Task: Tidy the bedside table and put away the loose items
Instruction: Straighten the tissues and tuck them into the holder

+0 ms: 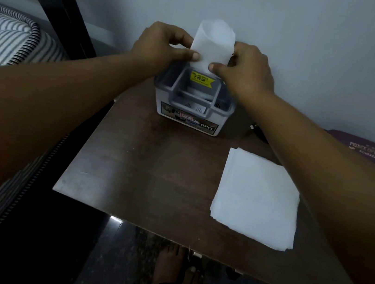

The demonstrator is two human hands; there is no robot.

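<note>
Fingers (191, 56) of left hand (164, 43) and right hand (247, 71) pinch curled white paper (214, 43) above the box (217, 122). Box reads "OPEL" and "49.00".

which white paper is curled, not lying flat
The curled paper pinched between left hand and right hand above the grey organizer; the other paper stack lies flat on the table.
</note>
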